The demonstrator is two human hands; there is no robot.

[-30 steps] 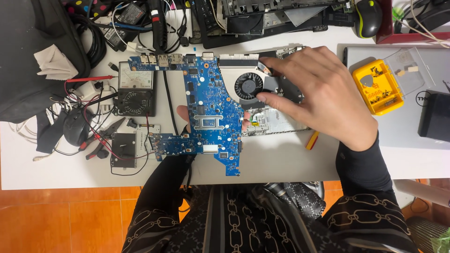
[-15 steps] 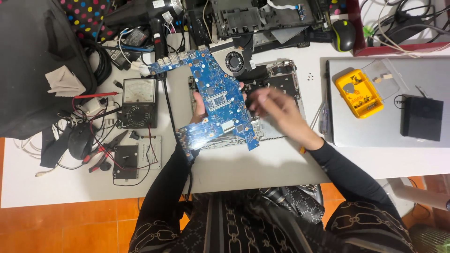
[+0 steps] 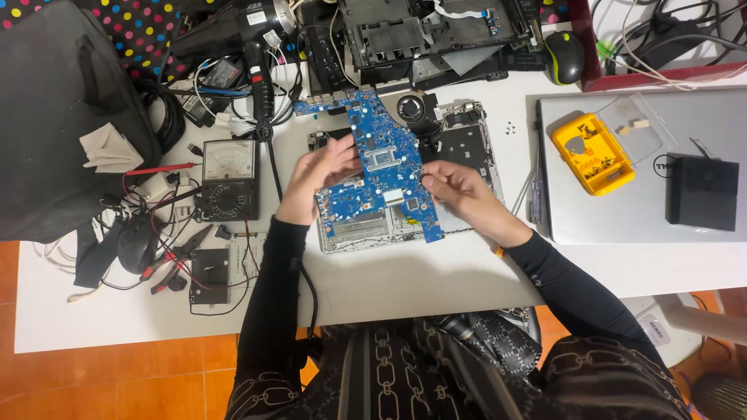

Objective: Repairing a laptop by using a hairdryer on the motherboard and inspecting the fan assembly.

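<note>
Blue motherboard (image 3: 381,167) sits tilted over the open silver laptop base (image 3: 405,225) at the middle of the worktop (image 3: 405,288), its upper end near the round black fan (image 3: 410,107). Left hand (image 3: 315,183) grips the board's left edge, fingers curled round it, thumb on top. Right hand (image 3: 455,190) pinches the right edge, fingertips (image 3: 428,173) on the rim; can't tell how far the fingers wrap under. Board looks partly lifted off the base, not seated flat.

To handle it well, my read: hold by the edges only, keep fingers off the chips and connectors, keep it level so nothing snags on the fan or the base's posts, and watch for any ribbon underneath, hidden here.

Left of the base: analog multimeter (image 3: 228,179) with red and black leads, small black box (image 3: 208,274), black mouse (image 3: 138,243). Above: black heat gun (image 3: 233,31), stripped dark laptop chassis (image 3: 436,35). Right: screwdrivers (image 3: 537,187) just beside a closed silver laptop (image 3: 646,194), which carries a yellow parts tray (image 3: 593,152) and a black box (image 3: 703,191). Few loose screws (image 3: 510,127) near the base corner. Second mouse (image 3: 564,57) at top right.
</note>
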